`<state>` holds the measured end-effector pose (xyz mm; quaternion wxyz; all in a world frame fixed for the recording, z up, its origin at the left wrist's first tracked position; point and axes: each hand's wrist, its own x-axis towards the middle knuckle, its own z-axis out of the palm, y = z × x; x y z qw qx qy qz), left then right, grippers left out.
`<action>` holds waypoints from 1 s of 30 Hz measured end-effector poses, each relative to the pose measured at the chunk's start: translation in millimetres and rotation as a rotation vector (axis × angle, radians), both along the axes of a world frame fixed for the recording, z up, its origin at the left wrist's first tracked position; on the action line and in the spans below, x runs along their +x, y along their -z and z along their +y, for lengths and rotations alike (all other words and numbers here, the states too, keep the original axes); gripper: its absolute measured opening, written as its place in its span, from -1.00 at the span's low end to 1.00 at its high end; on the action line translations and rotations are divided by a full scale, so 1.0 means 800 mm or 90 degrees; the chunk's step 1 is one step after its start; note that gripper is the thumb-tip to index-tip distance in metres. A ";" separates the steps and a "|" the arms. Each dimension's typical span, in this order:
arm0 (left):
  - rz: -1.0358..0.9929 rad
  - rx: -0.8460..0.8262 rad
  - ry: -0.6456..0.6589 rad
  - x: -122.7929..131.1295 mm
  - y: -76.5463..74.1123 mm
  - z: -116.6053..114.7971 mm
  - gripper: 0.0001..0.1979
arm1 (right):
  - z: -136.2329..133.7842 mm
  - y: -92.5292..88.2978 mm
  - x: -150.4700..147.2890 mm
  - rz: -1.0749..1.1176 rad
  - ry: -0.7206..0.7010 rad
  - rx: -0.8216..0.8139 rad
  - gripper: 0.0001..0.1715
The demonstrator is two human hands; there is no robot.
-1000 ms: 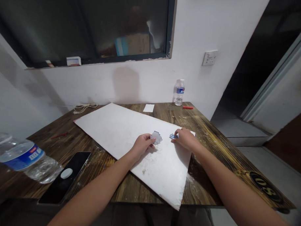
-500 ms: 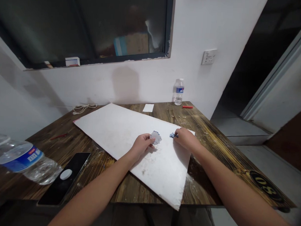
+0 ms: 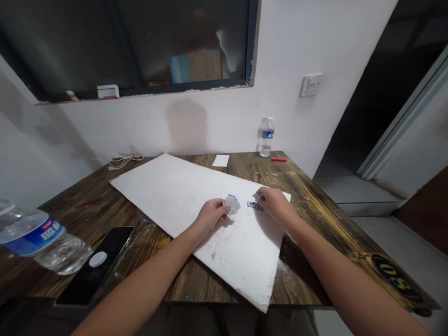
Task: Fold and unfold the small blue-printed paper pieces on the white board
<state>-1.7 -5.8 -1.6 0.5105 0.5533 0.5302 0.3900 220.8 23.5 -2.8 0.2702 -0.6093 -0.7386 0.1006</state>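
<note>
L hand (image 3: 211, 215) nearest, fingers curled, thumb & fingertips pinching a jagged grey-white scrap (image 3: 232, 204) w/ dark blue along its edges; can't tell if scrap touched the board below. R hand (image 3: 276, 204) just beside it, fingers closed in a pinch on a small pale flake (image 3: 258, 195). Blue-and-white strip (image 3: 255, 206) lay just under those fingertips, apparently not gripped. All three pieces sat over the far R part of the white board (image 3: 221, 251), close to its corner. Board: thin, matte, scuffed, w/ chalky smears & a rough edge; laid skewed on the bench (image 3: 306, 215), near corner overhanging front edge. Bench top: dark scorched wood, streaky grain, glossy in places. Near L corner: clear plastic water bottle (image 3: 34, 237) on its side, blue label, crinkled ribs; black phone (image 3: 95, 266) beside it, w/ round white disc (image 3: 98, 259). Thin red item (image 3: 87, 201) further along L side. Far edge: white paper slip (image 3: 220, 160), upright water bottle (image 3: 266, 137), red stick (image 3: 279, 159); coiled white cord (image 3: 125, 159) at far L corner. Beyond: wall socket (image 3: 310, 85), dark window (image 3: 122, 37), small box (image 3: 108, 91) on sill.
</note>
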 end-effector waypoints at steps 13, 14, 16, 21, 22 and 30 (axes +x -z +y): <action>-0.034 -0.005 0.003 0.003 -0.005 -0.003 -0.83 | 0.002 -0.001 -0.014 0.484 -0.124 -0.052 -0.76; -0.038 -0.004 0.006 0.003 -0.004 -0.003 -0.82 | 0.001 -0.002 -0.015 0.513 -0.138 -0.061 -0.72; -0.044 -0.004 0.009 0.003 -0.003 -0.003 -0.82 | -0.001 -0.004 -0.018 0.549 -0.167 -0.074 -0.66; -0.030 -0.002 0.012 0.003 -0.003 -0.002 -0.84 | -0.006 -0.005 -0.026 0.595 -0.229 -0.101 -0.60; -0.023 0.001 0.013 0.003 -0.003 -0.002 -0.84 | -0.006 -0.004 -0.027 0.593 -0.235 -0.103 -0.61; 0.031 0.029 0.073 0.002 -0.001 -0.003 -0.72 | -0.009 0.001 -0.031 0.520 -0.224 -0.085 -0.62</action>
